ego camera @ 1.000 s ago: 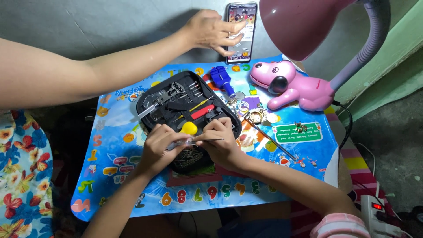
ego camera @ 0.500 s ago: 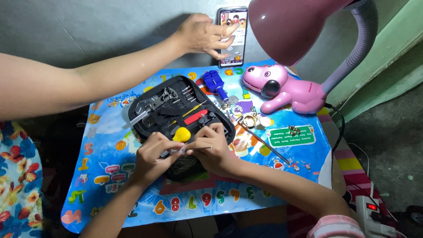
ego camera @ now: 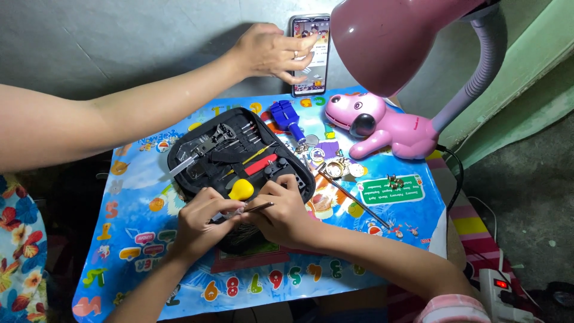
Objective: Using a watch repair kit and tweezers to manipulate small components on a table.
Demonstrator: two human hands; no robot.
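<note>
Black tool case (ego camera: pixel 209 157) lying open on the blue mat (ego camera: pixel 140 206), full of small tools. Just in front of the case, both hands close together, almost touching. Left hand (ego camera: pixel 200 224) with fingers curled, pinching a small part too tiny to make out. Right hand (ego camera: pixel 284 212) pinching thin tweezers (ego camera: pixel 258 207), tips pointed toward the left fingers. Yellow bulb (ego camera: pixel 241 190) just behind the two hands, at the near edge of the case, beside a red tool (ego camera: pixel 261 164).

At the far edge of the mat, another person's hand (ego camera: pixel 272 54) reaching in from the left, fingers spread and touching a phone (ego camera: pixel 310 54) propped upright against the grey wall. Blue tool (ego camera: pixel 287 116) just below the phone, beside the case. Pink dog-shaped lamp base (ego camera: pixel 382 127) on the right side of the mat, with pink shade (ego camera: pixel 394 42) hanging above. Small round metal parts (ego camera: pixel 332 166) scattered between the case and the dog, and a thin rod (ego camera: pixel 353 200) lying diagonally near a green card (ego camera: pixel 391 190). White power strip (ego camera: pixel 499 293) on the floor at lower right, well apart from the mat.
</note>
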